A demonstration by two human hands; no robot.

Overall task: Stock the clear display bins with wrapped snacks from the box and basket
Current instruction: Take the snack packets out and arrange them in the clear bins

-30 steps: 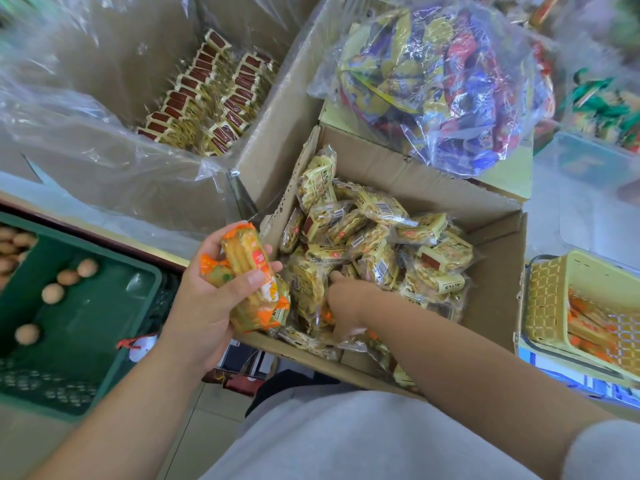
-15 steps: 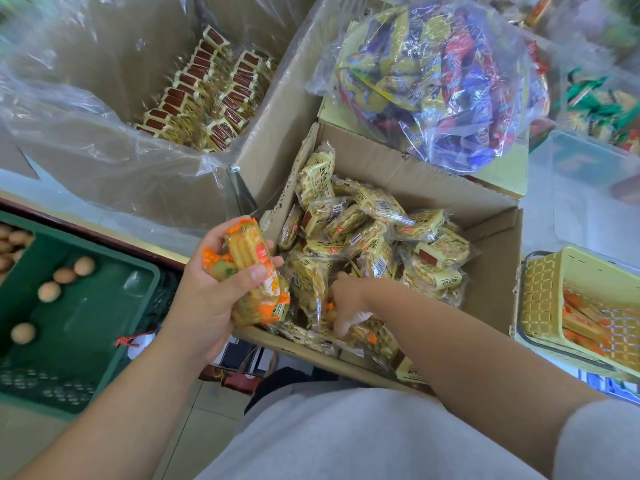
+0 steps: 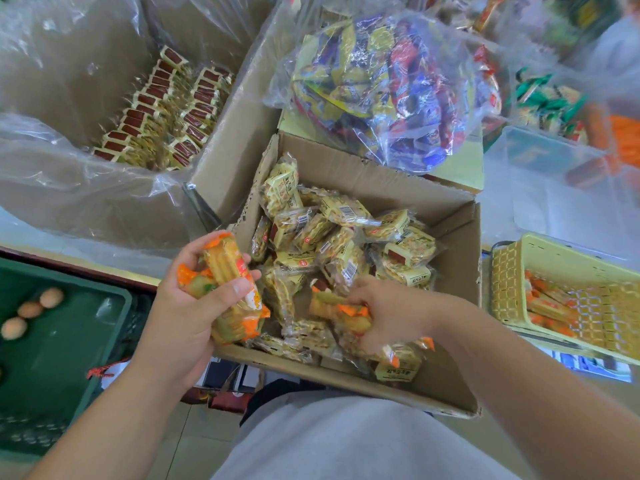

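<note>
Cardboard box (image 3: 450, 237) of yellow-wrapped snacks (image 3: 346, 230), both hands at its near edge.
Over the near-left corner the left hand (image 3: 194, 306) clamps a bundle of orange-wrapped snacks (image 3: 225, 265); the right hand (image 3: 391, 306) grips another orange packet (image 3: 339, 310) inside, with the yellow basket (image 3: 505, 282) just beside the right wall.

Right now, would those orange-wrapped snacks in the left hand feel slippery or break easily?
Probably slippery: the orange-wrapped snacks have glossy film wrappers. Likely light, since the left hand holds several at once. Their ridged, biscuit-like contents look brittle, so squeezing may crack them.
</note>
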